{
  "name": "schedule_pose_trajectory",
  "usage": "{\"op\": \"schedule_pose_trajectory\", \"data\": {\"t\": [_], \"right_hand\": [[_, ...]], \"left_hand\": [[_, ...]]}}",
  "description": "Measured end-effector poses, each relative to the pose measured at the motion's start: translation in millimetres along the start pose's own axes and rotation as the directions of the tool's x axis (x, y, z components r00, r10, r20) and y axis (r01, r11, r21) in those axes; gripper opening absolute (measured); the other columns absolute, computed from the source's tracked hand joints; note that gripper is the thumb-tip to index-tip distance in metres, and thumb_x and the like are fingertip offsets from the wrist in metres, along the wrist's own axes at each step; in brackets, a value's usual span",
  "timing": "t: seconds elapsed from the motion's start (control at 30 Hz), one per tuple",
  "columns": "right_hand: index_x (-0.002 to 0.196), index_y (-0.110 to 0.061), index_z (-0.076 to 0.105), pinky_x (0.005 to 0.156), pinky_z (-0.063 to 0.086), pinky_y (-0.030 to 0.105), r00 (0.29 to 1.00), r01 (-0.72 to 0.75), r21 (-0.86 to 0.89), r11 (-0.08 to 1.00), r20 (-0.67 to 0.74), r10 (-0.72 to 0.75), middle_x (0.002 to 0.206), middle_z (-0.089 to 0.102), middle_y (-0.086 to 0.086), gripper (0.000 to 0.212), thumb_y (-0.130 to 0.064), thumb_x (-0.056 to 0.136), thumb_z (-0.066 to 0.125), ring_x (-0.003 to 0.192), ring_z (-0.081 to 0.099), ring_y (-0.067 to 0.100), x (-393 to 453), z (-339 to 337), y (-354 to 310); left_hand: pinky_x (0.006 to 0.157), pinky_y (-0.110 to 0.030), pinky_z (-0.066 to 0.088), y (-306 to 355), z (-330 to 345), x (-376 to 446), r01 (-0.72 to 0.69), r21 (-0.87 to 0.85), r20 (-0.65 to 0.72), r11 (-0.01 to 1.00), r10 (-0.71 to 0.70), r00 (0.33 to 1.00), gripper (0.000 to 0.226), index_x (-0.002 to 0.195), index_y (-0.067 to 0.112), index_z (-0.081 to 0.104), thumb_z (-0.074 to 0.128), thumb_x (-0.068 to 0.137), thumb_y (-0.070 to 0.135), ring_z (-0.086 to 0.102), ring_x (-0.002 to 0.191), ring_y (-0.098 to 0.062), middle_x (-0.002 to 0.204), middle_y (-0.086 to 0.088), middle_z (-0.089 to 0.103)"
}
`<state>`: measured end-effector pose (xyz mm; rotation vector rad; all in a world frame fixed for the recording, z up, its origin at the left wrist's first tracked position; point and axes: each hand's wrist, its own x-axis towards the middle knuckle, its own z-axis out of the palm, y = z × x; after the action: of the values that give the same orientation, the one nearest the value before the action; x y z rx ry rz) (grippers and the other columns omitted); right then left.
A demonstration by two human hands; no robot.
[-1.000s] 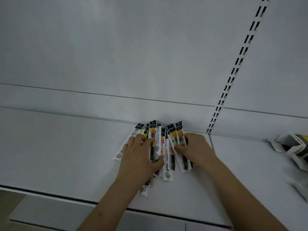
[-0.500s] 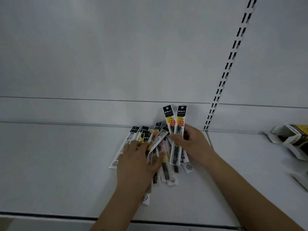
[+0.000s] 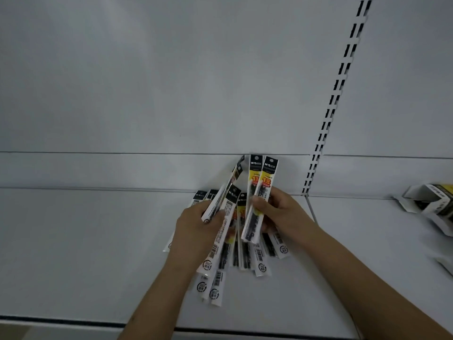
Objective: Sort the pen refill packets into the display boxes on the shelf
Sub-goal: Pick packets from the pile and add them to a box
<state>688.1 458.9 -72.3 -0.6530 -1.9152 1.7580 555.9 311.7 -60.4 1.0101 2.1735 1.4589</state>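
Early going: right hand (image 3: 282, 212) pinching two refill packets (image 3: 261, 192), left hand (image 3: 196, 229) gripping several more above the shelf (image 3: 85, 241); display box (image 3: 431, 202) far right, nothing visibly sorted

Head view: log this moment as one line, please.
left hand: grips packets | right hand: pinches two packets, raised | loose packets: on shelf | display box: far right

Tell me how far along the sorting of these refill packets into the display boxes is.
Early stage. Done: nothing visibly boxed; how much the display box at the far right holds can't be told. In hand: the right hand pinches two upright packets, and the left hand grips a few more. Left: the loose packets on the shelf, plus carrying everything to the boxes.
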Motion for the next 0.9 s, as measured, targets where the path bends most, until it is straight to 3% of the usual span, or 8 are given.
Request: {"op": "schedule_pose_trajectory", "data": {"t": [0.17, 0.33, 0.4, 0.57, 0.73, 0.83, 0.9], "right_hand": [[0.105, -0.014, 0.063, 0.059, 0.047, 0.030, 0.995, -0.014, 0.117, 0.993, 0.101, 0.002, 0.086, 0.067, 0.005, 0.024, -0.031, 0.089, 0.068, 0.076, 0.058, 0.026, 1.2, -3.4, 3.7], [0.104, -0.013, 0.066, 0.058, 0.050, 0.025, 0.991, 0.003, 0.159, 0.987, 0.131, -0.024, 0.081, 0.068, 0.003, 0.024, -0.026, 0.084, 0.070, 0.070, 0.059, 0.022, -3.5, -0.8, -4.9], [0.099, -0.015, 0.067, 0.057, 0.050, 0.024, 0.993, 0.002, 0.128, 0.992, 0.116, -0.017, 0.084, 0.071, 0.005, 0.026, -0.032, 0.079, 0.072, 0.069, 0.061, 0.021, -5.2, 1.1, -8.1], [0.091, -0.014, 0.067, 0.046, 0.042, 0.022, 0.999, -0.031, 0.060, 0.998, 0.021, 0.030, 0.081, 0.071, 0.010, 0.016, -0.029, 0.086, 0.071, 0.056, 0.054, 0.018, -6.2, 3.5, -5.5], [0.084, -0.008, 0.064, 0.043, 0.038, 0.020, 0.995, 0.020, 0.249, 0.968, -0.103, 0.006, 0.071, 0.066, 0.003, 0.010, -0.016, 0.091, 0.064, 0.047, 0.047, 0.011, -5.1, -7.6, -12.4], [0.084, -0.010, 0.065, 0.045, 0.040, 0.017, 0.994, 0.060, 0.372, 0.926, -0.107, -0.021, 0.074, 0.068, 0.002, 0.010, -0.019, 0.088, 0.064, 0.050, 0.048, 0.010, -5.1, -14.1, -15.4], [0.085, -0.009, 0.065, 0.048, 0.041, 0.018, 0.993, 0.070, 0.366, 0.928, -0.114, -0.030, 0.077, 0.067, 0.003, 0.016, -0.025, 0.083, 0.067, 0.052, 0.048, 0.011, -5.0, -14.3, -13.8]], "left_hand": [[0.078, -0.039, 0.060, 4.9, 6.6, -8.4, 0.083, -0.319, 0.037, 0.944, -0.075, 0.997, 0.016, 0.100, 0.030, 0.074, 0.061, 0.096, 0.023, 0.074, 0.080, -0.014, 0.090, 0.004, 0.077], [0.085, -0.043, 0.058, 1.6, 14.3, -8.6, 0.019, -0.311, 0.039, 0.950, -0.008, 0.999, 0.017, 0.102, 0.036, 0.073, 0.063, 0.095, 0.024, 0.073, 0.089, -0.014, 0.095, 0.007, 0.076], [0.083, -0.041, 0.059, 1.8, 16.1, -9.8, -0.016, -0.294, 0.059, 0.956, 0.035, 0.998, 0.019, 0.102, 0.038, 0.072, 0.062, 0.095, 0.024, 0.072, 0.087, -0.015, 0.093, 0.005, 0.075], [0.071, -0.017, 0.054, 1.2, 18.8, -13.1, -0.063, -0.258, 0.107, 0.964, 0.093, 0.990, 0.020, 0.112, 0.035, 0.069, 0.055, 0.098, 0.033, 0.070, 0.089, -0.006, 0.097, 0.011, 0.073], [0.069, -0.022, 0.055, 3.1, 16.1, -19.4, -0.107, -0.310, 0.157, 0.945, 0.162, 0.974, 0.026, 0.109, 0.031, 0.069, 0.045, 0.101, 0.034, 0.071, 0.083, -0.011, 0.090, 0.002, 0.074], [0.063, -0.033, 0.057, 2.1, 16.5, -23.1, -0.052, -0.397, 0.222, 0.916, 0.151, 0.963, 0.029, 0.119, 0.027, 0.065, 0.040, 0.105, 0.027, 0.072, 0.077, -0.024, 0.087, -0.012, 0.074], [0.059, -0.035, 0.054, 1.3, 18.4, -23.3, -0.025, -0.396, 0.261, 0.918, 0.138, 0.955, 0.028, 0.119, 0.028, 0.063, 0.040, 0.104, 0.029, 0.067, 0.065, -0.018, 0.084, -0.010, 0.072]]}}
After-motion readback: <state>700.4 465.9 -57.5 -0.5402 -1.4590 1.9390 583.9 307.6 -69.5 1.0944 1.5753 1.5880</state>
